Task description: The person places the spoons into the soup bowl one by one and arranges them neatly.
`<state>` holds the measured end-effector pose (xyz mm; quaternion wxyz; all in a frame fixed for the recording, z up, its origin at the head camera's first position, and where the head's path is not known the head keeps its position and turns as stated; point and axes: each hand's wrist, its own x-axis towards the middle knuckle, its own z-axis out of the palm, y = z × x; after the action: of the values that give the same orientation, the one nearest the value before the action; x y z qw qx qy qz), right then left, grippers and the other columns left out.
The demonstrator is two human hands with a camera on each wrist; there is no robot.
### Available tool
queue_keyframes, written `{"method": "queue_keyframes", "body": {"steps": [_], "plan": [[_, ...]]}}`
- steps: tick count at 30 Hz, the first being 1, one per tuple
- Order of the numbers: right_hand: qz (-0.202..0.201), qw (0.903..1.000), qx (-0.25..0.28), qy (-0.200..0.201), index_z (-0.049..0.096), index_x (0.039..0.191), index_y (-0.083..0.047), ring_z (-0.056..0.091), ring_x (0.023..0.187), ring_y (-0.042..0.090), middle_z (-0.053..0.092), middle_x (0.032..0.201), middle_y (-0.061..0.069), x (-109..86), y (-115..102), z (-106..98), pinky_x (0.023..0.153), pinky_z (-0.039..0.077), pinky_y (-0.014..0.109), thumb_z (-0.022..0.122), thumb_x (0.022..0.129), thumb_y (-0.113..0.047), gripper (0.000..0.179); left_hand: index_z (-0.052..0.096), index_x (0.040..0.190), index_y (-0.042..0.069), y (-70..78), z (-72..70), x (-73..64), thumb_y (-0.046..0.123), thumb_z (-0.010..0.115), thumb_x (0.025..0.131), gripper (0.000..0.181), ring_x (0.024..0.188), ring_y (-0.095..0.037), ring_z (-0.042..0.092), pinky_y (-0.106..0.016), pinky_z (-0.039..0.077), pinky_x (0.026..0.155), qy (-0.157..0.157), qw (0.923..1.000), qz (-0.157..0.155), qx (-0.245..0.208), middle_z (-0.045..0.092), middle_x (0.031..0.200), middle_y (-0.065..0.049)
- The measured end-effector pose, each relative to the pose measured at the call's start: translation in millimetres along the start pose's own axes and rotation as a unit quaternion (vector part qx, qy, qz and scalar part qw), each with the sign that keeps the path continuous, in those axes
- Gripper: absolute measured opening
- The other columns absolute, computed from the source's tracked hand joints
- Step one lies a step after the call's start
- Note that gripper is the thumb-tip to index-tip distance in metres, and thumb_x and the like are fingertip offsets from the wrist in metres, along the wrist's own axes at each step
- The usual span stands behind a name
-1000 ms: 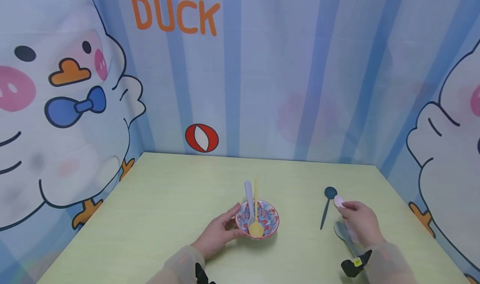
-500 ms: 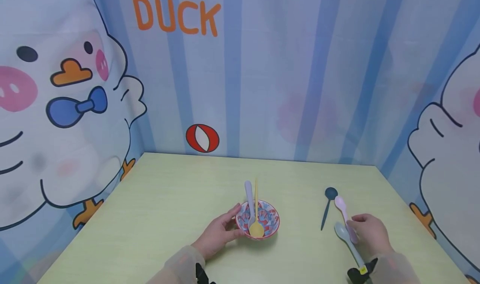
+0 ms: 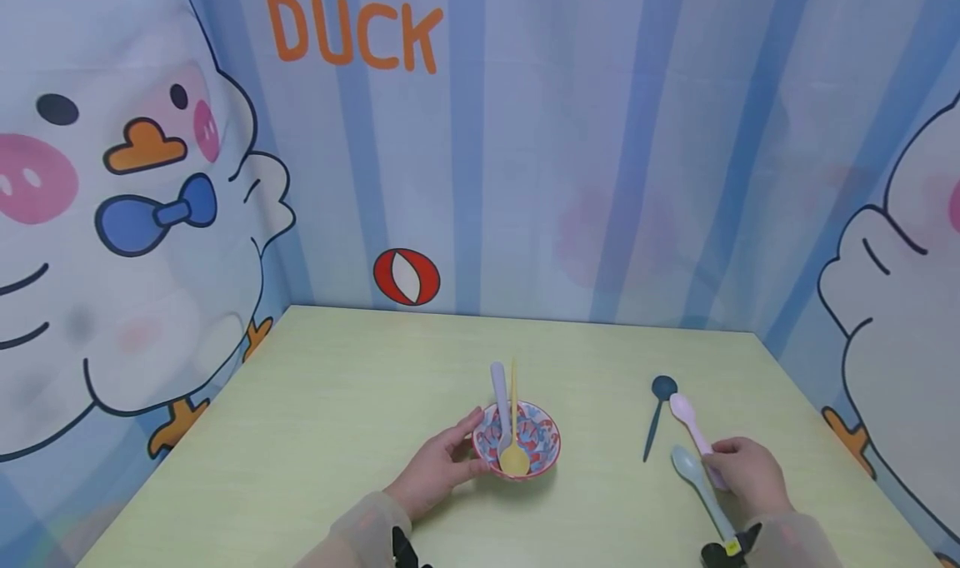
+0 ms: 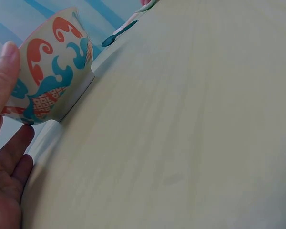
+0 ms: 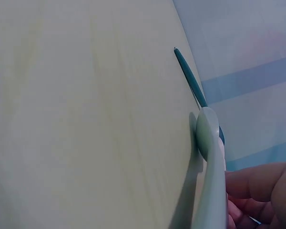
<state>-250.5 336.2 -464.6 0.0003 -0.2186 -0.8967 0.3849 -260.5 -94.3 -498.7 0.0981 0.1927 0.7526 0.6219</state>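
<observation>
My left hand (image 3: pixel 435 475) holds the left side of a small patterned bowl (image 3: pixel 542 443), thumb and fingers spread against its wall. Inside the bowl lean a lavender spoon (image 3: pixel 500 395) and a yellow spoon (image 3: pixel 515 460), handles pointing away. At the right, the fingertips of my right hand (image 3: pixel 752 476) pinch the handle of a pink spoon (image 3: pixel 686 414) low on the table. Beside it lies a pale grey-green spoon (image 3: pixel 701 486), which fills the foreground of the right wrist view and partly hides the pink one. A dark teal spoon (image 3: pixel 654 425) lies farther left.
The pale yellow table (image 3: pixel 360 385) ends at a blue striped backdrop (image 3: pixel 525 176) with duck drawings on both sides. A black wrist camera (image 3: pixel 723 554) on the right sleeve covers the end of the grey-green spoon's handle.
My right hand has drawn back from the pink spoon's bowl end towards its handle, uncovering the spoon. The left hand and the bowl hold still.
</observation>
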Motion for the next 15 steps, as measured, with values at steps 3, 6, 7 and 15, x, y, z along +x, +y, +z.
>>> {"method": "queue_keyframes", "body": {"steps": [3, 6, 7, 15], "plan": [[0.0, 1.0, -0.007, 0.002, 0.057, 0.114, 0.012, 0.052, 0.099, 0.042, 0.057, 0.11, 0.031, -1.8, -0.4, -1.2, 0.081, 0.044, 0.051, 0.066, 0.088, -0.013, 0.038, 0.037, 0.149, 0.023, 0.1, 0.2, -0.5, 0.025, 0.074, 0.084, 0.075, 0.128, -0.026, 0.047, -0.037, 0.039, 0.106, -0.001, 1.0, 0.003, -0.003, 0.023, 0.158, 0.003], [0.005, 0.9999, -0.011, 0.0, 0.057, 0.113, 0.013, 0.052, 0.097, 0.041, 0.058, 0.107, 0.03, -2.7, -1.3, -1.0, 0.079, 0.044, 0.05, 0.065, 0.088, -0.012, 0.036, 0.037, 0.149, 0.022, 0.6, 0.7, -1.1, 0.024, 0.074, 0.084, 0.075, 0.129, -0.026, 0.046, -0.039, 0.038, 0.107, -0.001, 1.0, 0.006, -0.004, 0.023, 0.158, 0.002], [0.007, 0.9999, -0.012, 0.001, 0.057, 0.113, 0.013, 0.052, 0.096, 0.04, 0.058, 0.107, 0.03, -3.2, -2.3, -0.8, 0.077, 0.045, 0.048, 0.065, 0.088, -0.012, 0.035, 0.037, 0.149, 0.022, 0.9, 0.9, -1.4, 0.023, 0.074, 0.084, 0.075, 0.13, -0.026, 0.046, -0.04, 0.037, 0.107, -0.001, 1.0, 0.007, -0.005, 0.023, 0.158, 0.002], [0.008, 0.9997, -0.021, 0.0, 0.058, 0.109, 0.013, 0.053, 0.089, 0.037, 0.06, 0.099, 0.027, -5.6, -5.7, -0.9, 0.072, 0.045, 0.044, 0.064, 0.089, -0.012, 0.033, 0.036, 0.15, 0.022, 4.0, 1.3, -2.7, 0.02, 0.073, 0.085, 0.075, 0.13, -0.027, 0.046, -0.041, 0.037, 0.108, 0.002, 0.9999, 0.008, -0.006, 0.022, 0.158, 0.002]]}}
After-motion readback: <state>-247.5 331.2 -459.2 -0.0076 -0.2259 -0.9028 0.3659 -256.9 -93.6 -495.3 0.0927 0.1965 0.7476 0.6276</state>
